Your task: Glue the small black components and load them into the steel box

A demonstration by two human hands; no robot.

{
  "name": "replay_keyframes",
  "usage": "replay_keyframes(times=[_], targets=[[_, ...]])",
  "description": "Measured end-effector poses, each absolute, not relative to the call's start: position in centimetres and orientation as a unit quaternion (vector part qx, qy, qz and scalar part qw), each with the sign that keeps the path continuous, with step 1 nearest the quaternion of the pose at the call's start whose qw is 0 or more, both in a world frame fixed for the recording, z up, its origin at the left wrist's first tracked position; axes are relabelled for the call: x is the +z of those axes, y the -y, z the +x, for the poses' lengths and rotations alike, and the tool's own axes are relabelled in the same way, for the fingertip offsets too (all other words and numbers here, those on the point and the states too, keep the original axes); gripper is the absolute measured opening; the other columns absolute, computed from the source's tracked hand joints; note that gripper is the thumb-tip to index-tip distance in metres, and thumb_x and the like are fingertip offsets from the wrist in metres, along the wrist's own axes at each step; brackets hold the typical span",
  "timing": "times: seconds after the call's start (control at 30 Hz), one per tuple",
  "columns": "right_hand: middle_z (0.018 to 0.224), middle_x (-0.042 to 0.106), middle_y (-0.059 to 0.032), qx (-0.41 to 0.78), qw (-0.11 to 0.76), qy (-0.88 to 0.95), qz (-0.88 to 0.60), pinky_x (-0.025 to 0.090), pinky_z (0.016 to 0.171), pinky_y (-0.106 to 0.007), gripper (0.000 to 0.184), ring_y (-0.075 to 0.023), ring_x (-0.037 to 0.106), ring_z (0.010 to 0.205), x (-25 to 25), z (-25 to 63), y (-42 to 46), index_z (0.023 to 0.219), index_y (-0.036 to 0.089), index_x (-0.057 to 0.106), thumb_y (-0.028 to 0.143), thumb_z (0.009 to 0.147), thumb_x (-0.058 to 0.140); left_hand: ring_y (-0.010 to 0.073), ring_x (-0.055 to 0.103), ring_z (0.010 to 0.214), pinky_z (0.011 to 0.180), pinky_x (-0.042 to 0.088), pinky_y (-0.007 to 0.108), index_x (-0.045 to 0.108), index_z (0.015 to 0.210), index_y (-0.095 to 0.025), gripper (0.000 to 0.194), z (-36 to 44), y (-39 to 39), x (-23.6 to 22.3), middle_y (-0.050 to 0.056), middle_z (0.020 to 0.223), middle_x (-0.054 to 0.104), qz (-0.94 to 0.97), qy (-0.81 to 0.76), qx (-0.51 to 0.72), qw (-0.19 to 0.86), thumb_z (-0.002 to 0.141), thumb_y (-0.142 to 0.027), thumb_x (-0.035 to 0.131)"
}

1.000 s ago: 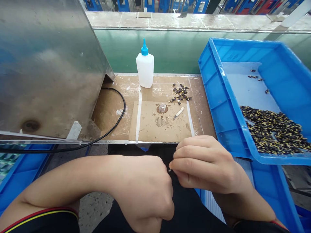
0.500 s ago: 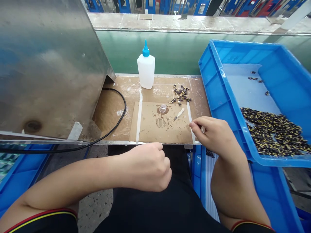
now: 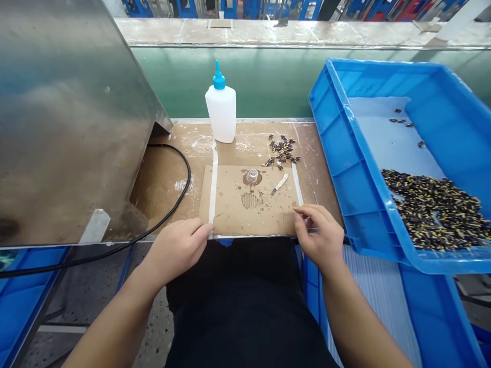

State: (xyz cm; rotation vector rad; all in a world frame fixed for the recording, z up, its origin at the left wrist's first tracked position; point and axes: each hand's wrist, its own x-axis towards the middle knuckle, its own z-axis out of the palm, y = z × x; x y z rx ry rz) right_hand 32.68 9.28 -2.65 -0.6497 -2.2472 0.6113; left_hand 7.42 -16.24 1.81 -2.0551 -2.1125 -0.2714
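- A person's bare left hand (image 3: 180, 245) was loosely curled at the bench's front edge, its thumb tip beside the lower end of a white tape strip (image 3: 213, 197); whether it gripped anything could not be made out.
- The right hand (image 3: 322, 235) was half curled at the cardboard sheet's (image 3: 230, 220) right front corner, thumb and forefinger apart at the tips; anything tucked inside was hidden.
- The sheet lay flat between the hands, bearing a small clear cup (image 3: 252, 176) and, to its right, a white-handled tool (image 3: 282, 182), dark tip toward the person.
- Just behind the sheet, small black-and-yellow parts (image 3: 283, 148) lay in a loose cluster; more filled the near end of a blue crate (image 3: 333, 148) at right.
- Working well here seemed to call for light fingertips, forearms clear of the cup, and care around that dark tip.
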Motion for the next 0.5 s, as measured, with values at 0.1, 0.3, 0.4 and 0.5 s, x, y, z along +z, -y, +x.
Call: replay_keyframes(times=[0.1,0.3,0.4,0.5], targets=[[0.106,0.076,-0.0093,0.231,0.365,0.859,-0.275,0.062,0.069,-0.036,0.014,-0.0215,0.071,0.082,-2.5,32.4,-10.0,0.111,0.021,0.075,0.026,0.105,0.063,0.0234,0.074,0.081,0.071,0.058,0.036,0.072,0.114,-0.013,0.022,7.1,16.8,1.1,0.009,0.097,0.076,-0.687,0.710,-0.123,0.093,0.101,-0.008,0.056],[0.108,0.075,-0.0115,0.211,0.374,0.848,-0.312,0.063,0.080,-0.040,0.017,-0.0254,0.072,0.096,-1.9,32.2,-11.5,0.112,0.020,0.075,0.026,0.107,0.060,0.0271,0.078,0.088,0.077,0.063,0.040,0.073,0.116,-0.015,0.022,6.9,17.0,0.2,0.011,0.106,0.080,-0.694,0.693,-0.157,0.114,0.099,-0.008,0.060],[0.111,0.075,-0.0128,0.209,0.375,0.839,-0.334,0.064,0.084,-0.042,0.020,-0.0265,0.072,0.099,-2.0,32.1,-12.5,0.113,0.019,0.075,0.026,0.107,0.057,0.0255,0.080,0.087,0.077,0.065,0.038,0.073,0.119,-0.019,0.026,6.8,17.0,-0.1,0.009,0.106,0.082,-0.689,0.694,-0.178,0.108,0.098,-0.010,0.060],[0.116,0.075,-0.0143,0.218,0.341,0.850,-0.336,0.064,0.094,-0.047,0.021,-0.0291,0.073,0.107,-2.3,31.8,-13.2,0.112,0.019,0.076,0.027,0.106,0.057,0.0237,0.080,0.084,0.076,0.066,0.035,0.073,0.117,-0.021,0.026,6.8,16.9,-0.2,0.007,0.103,0.083,-0.691,0.689,-0.191,0.106,0.098,-0.012,0.060]])
